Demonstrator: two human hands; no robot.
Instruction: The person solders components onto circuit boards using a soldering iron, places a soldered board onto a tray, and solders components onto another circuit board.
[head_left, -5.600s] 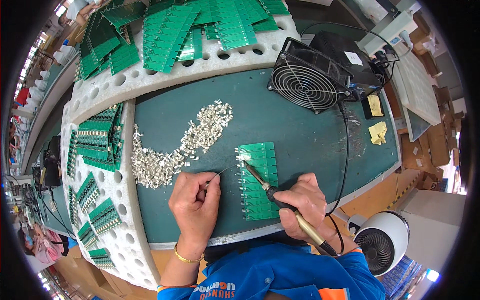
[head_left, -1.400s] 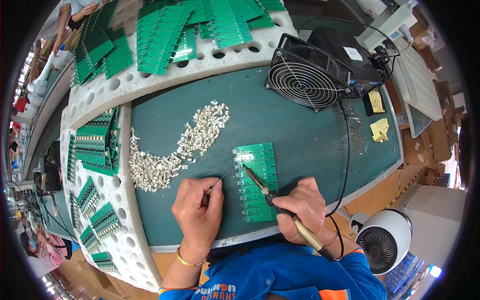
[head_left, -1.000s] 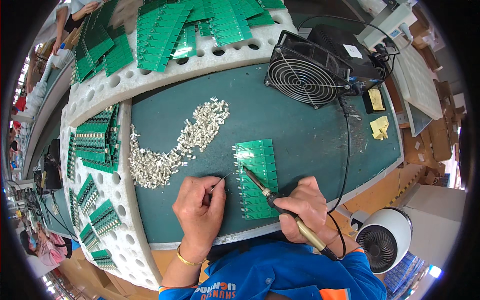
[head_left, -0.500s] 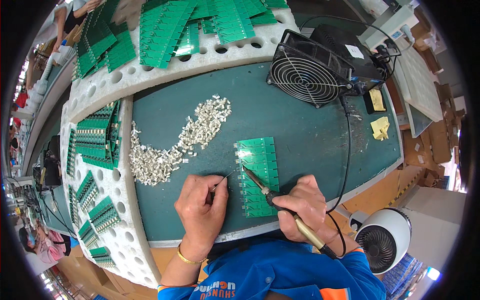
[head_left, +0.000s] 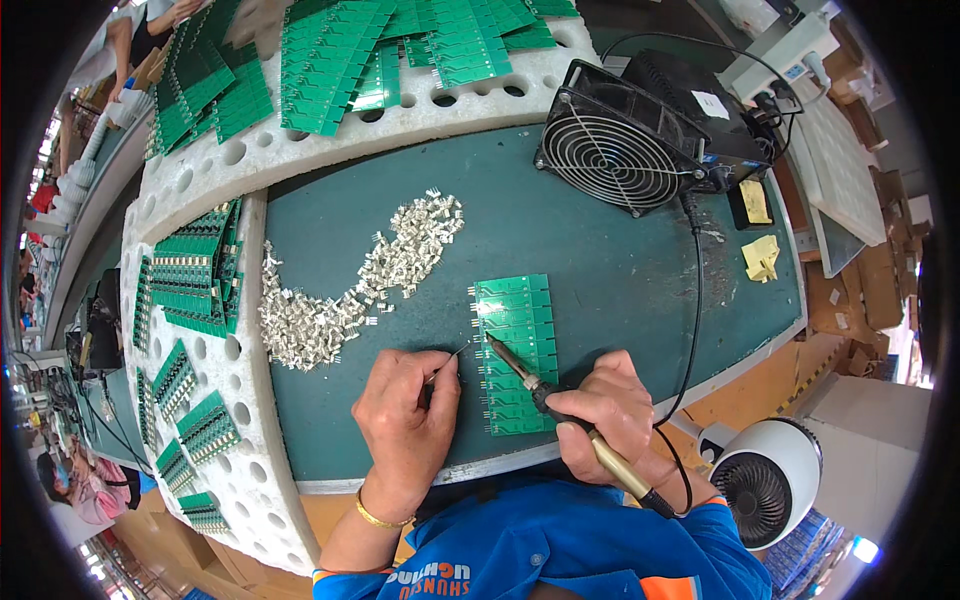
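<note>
A green circuit-board panel (head_left: 520,360) lies on the green mat (head_left: 600,280), with small white connectors along its left edge. My right hand (head_left: 605,420) is closed around the black-and-gold soldering iron (head_left: 610,462), whose tip rests at that left edge, upper-middle. My left hand (head_left: 408,410), closed in a pinch just left of the panel, holds a thin solder wire (head_left: 457,352) reaching close to the tip. A heap of white connectors (head_left: 310,330) lies beyond it. Whether the wire touches the tip is too small to tell.
Perforated foam trays (head_left: 265,460) with green boards border the left and back. At back right are a black box fan (head_left: 607,165), black unit (head_left: 670,85), sponge holder (head_left: 748,205) and yellow scrap (head_left: 760,260). A white fan (head_left: 765,485) sits lower right; co-workers are at far left.
My left hand has edged rightward with the wire, nearer the panel's left edge. The iron's tip is slightly lower along that edge than several seconds ago. My right hand keeps the same grip.
</note>
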